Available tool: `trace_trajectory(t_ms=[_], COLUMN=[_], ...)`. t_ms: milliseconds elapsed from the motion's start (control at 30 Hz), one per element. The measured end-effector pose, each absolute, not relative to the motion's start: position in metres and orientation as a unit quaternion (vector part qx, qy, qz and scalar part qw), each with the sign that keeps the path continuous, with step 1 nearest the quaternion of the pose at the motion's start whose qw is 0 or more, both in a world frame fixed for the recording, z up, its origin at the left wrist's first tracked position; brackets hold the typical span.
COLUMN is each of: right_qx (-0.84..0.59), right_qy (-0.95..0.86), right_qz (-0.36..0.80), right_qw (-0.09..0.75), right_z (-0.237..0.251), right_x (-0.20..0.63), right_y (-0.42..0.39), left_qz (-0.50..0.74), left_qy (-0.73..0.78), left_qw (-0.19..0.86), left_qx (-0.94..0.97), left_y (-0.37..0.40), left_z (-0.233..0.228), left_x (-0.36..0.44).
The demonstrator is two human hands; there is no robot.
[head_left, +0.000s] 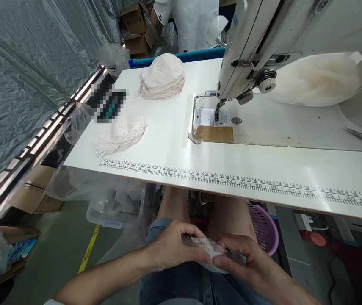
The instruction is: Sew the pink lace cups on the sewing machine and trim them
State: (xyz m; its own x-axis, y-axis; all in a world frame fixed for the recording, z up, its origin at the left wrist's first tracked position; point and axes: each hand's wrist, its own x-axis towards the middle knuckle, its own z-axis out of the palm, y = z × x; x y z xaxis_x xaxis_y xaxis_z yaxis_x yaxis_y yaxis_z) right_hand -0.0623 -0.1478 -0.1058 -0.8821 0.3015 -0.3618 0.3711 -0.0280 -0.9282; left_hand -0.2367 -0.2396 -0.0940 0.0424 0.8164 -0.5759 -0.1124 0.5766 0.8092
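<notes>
My left hand (174, 245) and my right hand (247, 258) meet over my lap, below the table's front edge. Together they pinch a small piece of white lace in a clear plastic bag (208, 250). On the white sewing table (174, 144) lies a loose heap of white lace trim (120, 135) at the left. Behind it sits a stack of pale pink fabric pieces (163, 78). The sewing machine (263, 46) stands at the right, its needle over the metal plate (211, 118).
A printed ruler (241, 182) runs along the table's front edge. A purple basket (263, 226) sits under the table by my knees. Clear plastic bags and a bin (104, 203) hang at the left. Cardboard boxes (138, 29) and a person in white (193, 21) are behind the table.
</notes>
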Motion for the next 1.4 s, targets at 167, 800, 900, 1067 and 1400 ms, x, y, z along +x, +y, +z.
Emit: trace_trajectory(t_ms=[167, 800, 900, 1067, 1400], right_qx=[0.247, 0.256, 0.227, 0.220, 0.242], right_qy=[0.707, 0.723, 0.719, 0.707, 0.687], right_qz=[-0.661, -0.638, -0.655, -0.672, -0.683], right_qw=[0.040, 0.061, 0.043, 0.011, 0.062], right_z=[-0.105, -0.102, -0.105, -0.109, -0.109], right_x=[-0.060, -0.048, -0.048, -0.049, -0.040], right_y=[-0.147, -0.148, -0.149, -0.147, -0.145], left_qz=[0.366, 0.322, 0.317, 0.301, 0.292], left_qy=[0.606, 0.611, 0.612, 0.623, 0.635], left_qw=[0.659, 0.696, 0.697, 0.692, 0.685], left_qx=[0.256, 0.197, 0.199, 0.203, 0.205], left_y=[-0.238, -0.243, -0.243, -0.243, -0.241], left_z=[-0.095, -0.097, -0.096, -0.093, -0.094], left_x=[-0.234, -0.239, -0.239, -0.239, -0.233])
